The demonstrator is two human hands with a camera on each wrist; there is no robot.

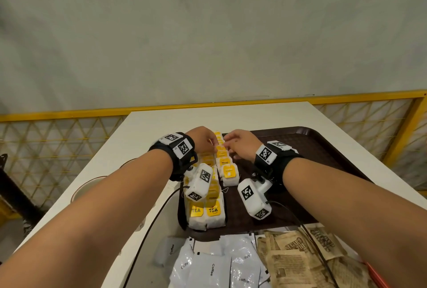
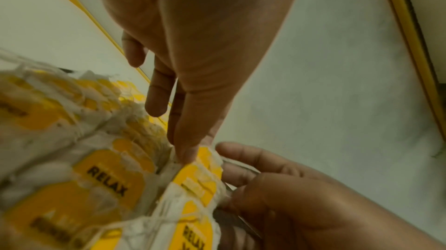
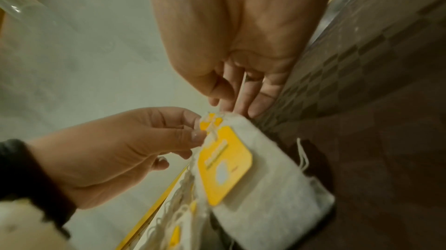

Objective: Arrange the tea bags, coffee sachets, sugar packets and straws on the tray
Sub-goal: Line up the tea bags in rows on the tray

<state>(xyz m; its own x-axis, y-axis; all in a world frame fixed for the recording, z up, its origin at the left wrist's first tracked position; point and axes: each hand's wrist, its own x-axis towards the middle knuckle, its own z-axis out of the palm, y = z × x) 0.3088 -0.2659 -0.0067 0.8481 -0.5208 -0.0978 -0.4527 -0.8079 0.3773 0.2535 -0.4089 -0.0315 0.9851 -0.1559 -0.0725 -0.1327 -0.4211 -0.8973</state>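
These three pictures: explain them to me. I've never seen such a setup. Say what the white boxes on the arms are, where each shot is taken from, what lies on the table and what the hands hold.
No machine here: a person works with bare hands. The white boxes strapped to the wrists are small cameras. The wide picture comes from a camera on the head, looking down; the other two look along each hand at its fingers.

On the white table sits a dark brown tray. Rows of tea bags with yellow tags stand along its left side. Nearer the person, off the tray, lie white coffee sachets and brown sugar packets.

The left hand and the right hand meet at the far end of the rows. Fingertips of both pinch the top of one tea bag.
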